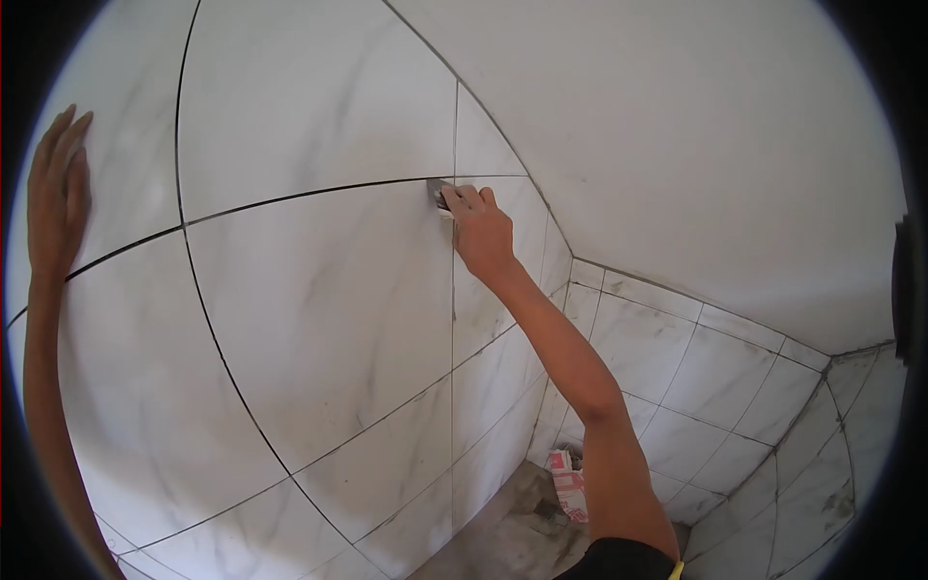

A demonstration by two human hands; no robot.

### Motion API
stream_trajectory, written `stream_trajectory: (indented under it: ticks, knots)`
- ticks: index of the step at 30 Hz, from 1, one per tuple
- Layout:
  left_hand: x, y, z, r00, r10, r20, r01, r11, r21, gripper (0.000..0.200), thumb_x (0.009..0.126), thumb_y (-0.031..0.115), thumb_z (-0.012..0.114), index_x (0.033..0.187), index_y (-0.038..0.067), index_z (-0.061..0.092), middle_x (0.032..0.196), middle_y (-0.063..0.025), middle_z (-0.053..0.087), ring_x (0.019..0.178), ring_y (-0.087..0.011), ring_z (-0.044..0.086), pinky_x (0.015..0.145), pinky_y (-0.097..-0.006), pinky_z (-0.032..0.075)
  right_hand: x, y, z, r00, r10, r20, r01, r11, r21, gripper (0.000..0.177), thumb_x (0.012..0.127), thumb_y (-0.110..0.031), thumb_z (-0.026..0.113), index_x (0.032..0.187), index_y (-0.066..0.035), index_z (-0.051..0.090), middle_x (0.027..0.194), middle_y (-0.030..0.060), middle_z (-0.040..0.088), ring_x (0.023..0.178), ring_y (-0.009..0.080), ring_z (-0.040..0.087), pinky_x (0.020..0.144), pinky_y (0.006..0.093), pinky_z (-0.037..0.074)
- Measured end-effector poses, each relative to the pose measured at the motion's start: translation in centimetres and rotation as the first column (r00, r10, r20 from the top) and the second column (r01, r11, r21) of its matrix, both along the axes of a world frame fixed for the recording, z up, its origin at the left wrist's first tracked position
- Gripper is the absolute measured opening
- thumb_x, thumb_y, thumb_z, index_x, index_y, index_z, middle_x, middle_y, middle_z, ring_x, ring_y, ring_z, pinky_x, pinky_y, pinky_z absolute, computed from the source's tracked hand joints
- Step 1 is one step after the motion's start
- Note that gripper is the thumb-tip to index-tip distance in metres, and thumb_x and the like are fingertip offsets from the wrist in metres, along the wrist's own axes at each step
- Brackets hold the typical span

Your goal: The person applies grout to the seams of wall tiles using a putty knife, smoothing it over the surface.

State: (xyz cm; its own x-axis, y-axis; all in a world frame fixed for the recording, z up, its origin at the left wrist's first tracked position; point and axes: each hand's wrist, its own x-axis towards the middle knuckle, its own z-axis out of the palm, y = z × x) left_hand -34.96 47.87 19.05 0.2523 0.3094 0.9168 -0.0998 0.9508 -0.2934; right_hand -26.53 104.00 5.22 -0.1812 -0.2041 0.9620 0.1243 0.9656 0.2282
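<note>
Marbled tile wall (319,300), floor (488,541) below bearing a red-and-white bag (570,485). Left hand (58,198) laid against wall at far left, grip loosely extended; right hand (483,232) has its grip pinching a small flat scraper (435,192), blade at the dark horizontal joint (319,194).

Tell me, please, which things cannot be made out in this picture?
Head view:
Flat tool: its held end is covered by the right grip.
Red-and-white package: any print is too small to read.
Dark object, far right: cut off by the picture's rim.
</note>
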Motion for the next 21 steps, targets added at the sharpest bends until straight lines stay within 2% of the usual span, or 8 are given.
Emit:
stream_trajectory:
  ticks: [2,5,7,8,10,17,19,21]
  knots:
    - [0.1,-0.2,0.0,1.0,0.011,0.0,-0.011,1.0,0.008,0.037,0.105,0.017,0.044,0.14,0.017,0.057,0.151,-0.0094,0.048,0.137,-0.0293,0.048,0.113,-0.0409,0.042,0.5,-0.8,0.0,1.0,0.015,-0.006,-0.014,0.999,0.032,0.047,0.07,0.007,0.063,0.116,-0.004,0.066,0.104,0.0053,0.061,0.091,0.0253,0.059,0.064,0.0346,0.056]
    - [-0.2,-0.4,0.3,1.0,-0.022,0.022,0.022,1.0,0.001,0.037,0.106,0.017,0.043,0.141,0.017,0.056,0.152,-0.0095,0.047,0.137,-0.0295,0.048,0.114,-0.0412,0.041,1.4,-1.5,-0.2,0.994,-0.042,0.105,0.047,0.998,-0.044,0.048,0.073,0.006,0.061,0.12,-0.006,0.067,0.106,0.0035,0.063,0.095,0.0244,0.06,0.065,0.0361,0.056]
    - [-0.2,-0.6,0.3,1.0,0.022,0.003,-0.022,0.999,-0.042,0.038,0.106,0.017,0.043,0.142,0.018,0.055,0.152,-0.0097,0.047,0.137,-0.0296,0.048,0.113,-0.0412,0.041,0.3,-0.2,-0.8,0.997,-0.033,0.064,0.047,0.972,-0.228,0.034,0.079,0.002,0.064,0.112,-0.004,0.068,0.1,0.0076,0.061,0.094,0.0268,0.062,0.068,0.0379,0.057]
    - [-0.5,-0.6,0.2,1.0,0.015,0.018,-0.015,0.999,-0.05,0.038,0.106,0.017,0.043,0.142,0.018,0.055,0.152,-0.0097,0.047,0.137,-0.0296,0.048,0.113,-0.0412,0.041,0.0,0.4,-1.5,0.996,-0.04,0.079,0.057,0.97,-0.235,0.034,0.079,0.002,0.064,0.112,-0.004,0.068,0.1,0.0076,0.061,0.094,0.0268,0.062,0.068,0.0379,0.057]
    - [-1.1,-0.7,0.4,0.998,-0.041,0.042,0.04,0.999,0.004,0.038,0.106,0.018,0.043,0.142,0.018,0.055,0.152,-0.0098,0.047,0.138,-0.0295,0.047,0.114,-0.0417,0.041,-0.2,0.8,-0.5,0.991,0.131,0.008,-0.123,0.951,-0.284,0.03,0.083,0.0,0.062,0.112,-0.004,0.067,0.1,0.0089,0.061,0.093,0.0278,0.064,0.07,0.0398,0.057]
    - [-1.7,-1.2,0.5,1.0,0.003,0.0,-0.003,1.0,-0.016,0.039,0.106,0.02,0.044,0.144,0.019,0.053,0.153,-0.0087,0.045,0.139,-0.0293,0.046,0.115,-0.0416,0.039,0.5,-0.4,0.6,0.99,0.137,0.044,-0.12,0.955,-0.271,0.032,0.083,0.002,0.058,0.112,-0.005,0.068,0.101,0.0106,0.061,0.09,0.0293,0.065,0.072,0.0404,0.056]
    - [-1.7,-1.4,0.4,1.0,0.002,-0.008,-0.003,1.0,-0.019,0.039,0.106,0.02,0.044,0.144,0.019,0.053,0.153,-0.008,0.045,0.139,-0.0289,0.046,0.115,-0.0413,0.039,0.8,-1.6,0.4,0.983,0.101,0.152,-0.058,0.962,-0.265,0.031,0.083,-0.001,0.058,0.113,-0.005,0.068,0.104,0.0109,0.062,0.091,0.0299,0.065,0.072,0.0416,0.056]
    - [-1.8,-1.4,0.5,1.0,-0.002,-0.017,0.002,1.0,-0.029,0.039,0.106,0.021,0.044,0.144,0.02,0.052,0.154,-0.0072,0.045,0.139,-0.0284,0.046,0.115,-0.0411,0.039,0.4,-0.9,0.7,0.989,0.042,0.14,-0.006,0.968,-0.252,0.031,0.083,-0.002,0.059,0.112,-0.005,0.068,0.105,0.0109,0.061,0.092,0.0304,0.065,0.073,0.0421,0.056]
